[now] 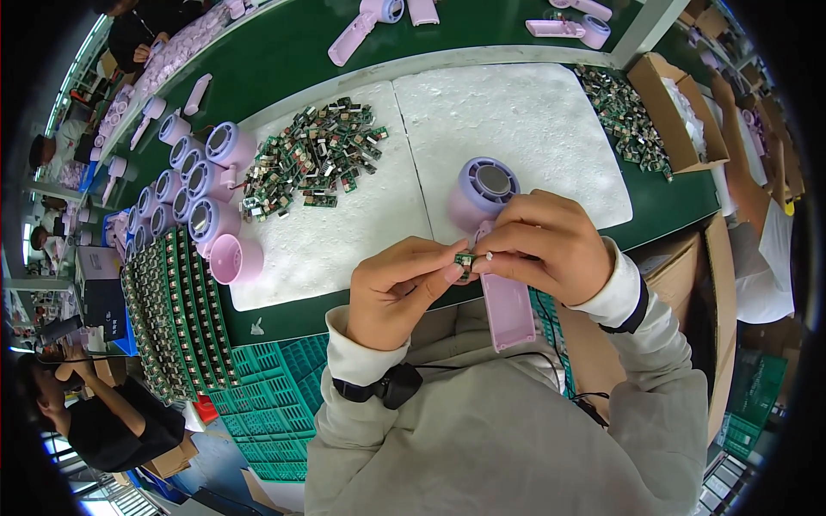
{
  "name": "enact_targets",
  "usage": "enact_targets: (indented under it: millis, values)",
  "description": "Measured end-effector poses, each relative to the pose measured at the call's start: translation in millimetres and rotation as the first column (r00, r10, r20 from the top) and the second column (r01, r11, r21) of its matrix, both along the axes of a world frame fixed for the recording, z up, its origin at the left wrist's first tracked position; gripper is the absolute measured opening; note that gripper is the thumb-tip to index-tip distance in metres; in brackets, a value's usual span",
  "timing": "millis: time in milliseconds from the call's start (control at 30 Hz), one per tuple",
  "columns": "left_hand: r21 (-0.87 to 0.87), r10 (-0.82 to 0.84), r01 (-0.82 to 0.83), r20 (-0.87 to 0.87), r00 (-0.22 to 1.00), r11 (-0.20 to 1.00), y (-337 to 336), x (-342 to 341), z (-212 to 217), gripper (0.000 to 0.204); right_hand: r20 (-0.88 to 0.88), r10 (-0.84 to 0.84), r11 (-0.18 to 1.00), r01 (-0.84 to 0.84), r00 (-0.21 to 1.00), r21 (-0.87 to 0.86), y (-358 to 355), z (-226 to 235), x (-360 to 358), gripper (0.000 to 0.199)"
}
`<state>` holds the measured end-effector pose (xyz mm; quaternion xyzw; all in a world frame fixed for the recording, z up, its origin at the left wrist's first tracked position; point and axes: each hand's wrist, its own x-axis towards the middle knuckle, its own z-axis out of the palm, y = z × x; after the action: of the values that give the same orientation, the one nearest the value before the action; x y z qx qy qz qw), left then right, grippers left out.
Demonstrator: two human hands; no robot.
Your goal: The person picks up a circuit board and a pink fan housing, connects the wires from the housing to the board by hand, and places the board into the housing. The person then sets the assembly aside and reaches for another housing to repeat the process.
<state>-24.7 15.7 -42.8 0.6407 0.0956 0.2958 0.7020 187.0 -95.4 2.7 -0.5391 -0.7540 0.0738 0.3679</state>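
My left hand (pixel 391 279) is closed, pinching a small green circuit board (pixel 465 261) between thumb and forefinger. Right beside it, my right hand (pixel 555 245) has its fingertips together on a tiny white plug (pixel 489 255); whether the plug touches the board is too small to tell. Under both hands lies a handheld fan (pixel 486 187) with a pink and lilac round head. Its opened pink handle (pixel 509 314) reaches over the table's near edge toward me, and my right fingers hide the joint between head and handle.
White foam sheets (pixel 508 107) carry a heap of circuit boards (pixel 318 150). Several pink fan heads (pixel 211 176) crowd the left, behind stacked board panels (pixel 185 310). More boards (pixel 624 120) lie near an open carton (pixel 680 112) at right. Green crates (pixel 267 404) stand below. Other people work nearby.
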Motion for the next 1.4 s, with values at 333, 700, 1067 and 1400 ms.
enact_targets:
  millis: [333, 700, 1067, 1400]
  values:
    - [-0.133, -0.038, 0.040, 0.019, 0.999, 0.990, 1.2, -0.1, -0.2, 0.030, -0.253, -0.056, 0.997, 0.042, 0.966, -0.063, -0.3, -10.5, -7.4, 0.017]
    - [0.001, -0.046, 0.046, -0.012, 0.999, 0.999, 2.9, -1.9, -3.7, 0.028, -0.252, -0.068, 0.996, 0.051, 0.965, -0.071, -5.0, -17.6, -7.3, 0.018]
    - [-0.014, 0.118, -0.118, 0.042, 0.992, 0.993, -6.0, 6.9, -7.3, 0.031, -0.409, -0.106, 0.994, 0.082, 0.906, -0.077, -8.9, -9.2, -8.2, 0.019]
    - [-0.014, 0.209, -0.210, -0.045, 0.977, 0.978, -10.4, 8.9, -2.5, 0.029, -0.420, -0.286, 0.931, 0.146, 0.862, -0.334, -10.2, 7.8, -19.4, 0.021]
